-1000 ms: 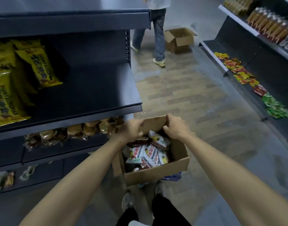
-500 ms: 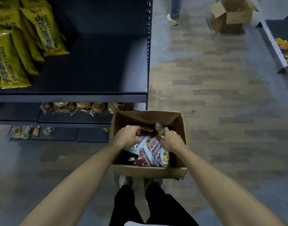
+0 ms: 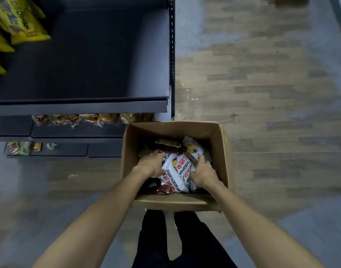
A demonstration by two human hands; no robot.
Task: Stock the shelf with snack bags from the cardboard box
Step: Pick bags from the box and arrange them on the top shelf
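Both hands down inside the cardboard box (image 3: 222,151), which sits on the floor (image 3: 262,93) at the person's feet, just beside the end of the shelf (image 3: 88,55).

Left hand (image 3: 150,165): fingers curled onto the left edge of a bunch of white snack bags (image 3: 178,171). Right hand (image 3: 201,172): fingers curled over the right edge of the same bunch. Each grip is closed on the bags, squeezing them together from both sides. How many bags are caught between the hands cannot be told.

Darker red packets (image 3: 162,187) lie under and around the white ones, loose in the box.

Shelf: yellow bags (image 3: 24,26) stand at the far left; the wide dark stretch to their right is bare. Lower tiers hold small packets (image 3: 92,118).

Risks, as judged from here:
- The bunch is held by side pressure only. Glossy film on glossy film; a middle bag likely slips out on the lift and drops back or onto the floor.
- Squeezing harder to prevent that may crush the contents or pop a seal.
- A red packet snagged against the white ones may ride up and spill over the box wall.
- The shelf lip overhangs close to the box; a straight lift may knock the bags against its front edge.
- Bags set upright may topple forward on the bare shelf.
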